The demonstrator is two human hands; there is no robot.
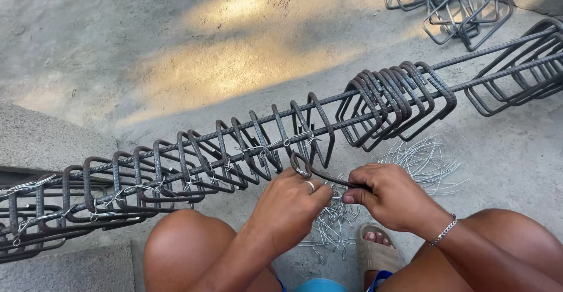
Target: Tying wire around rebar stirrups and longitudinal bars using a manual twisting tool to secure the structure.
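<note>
1. Dark, hooked steel tying tool (316, 173): you hold it just in front of the long rusty rebar cage (246, 151), its curled tip touching a cage stirrup.
2. Your left hand (290, 201), with 1 ring, closes around the tool's front part, just below the cage.
3. Your right hand (390, 195), wearing a silver bracelet, pinches the tool's rear end, fingers narrow.
4. Short pale wire ties (334, 221) lie on the concrete floor (176, 51) under your hands, near the cage.
5. Loose dark stirrups (451, 2) sit well beyond the cage.
</note>
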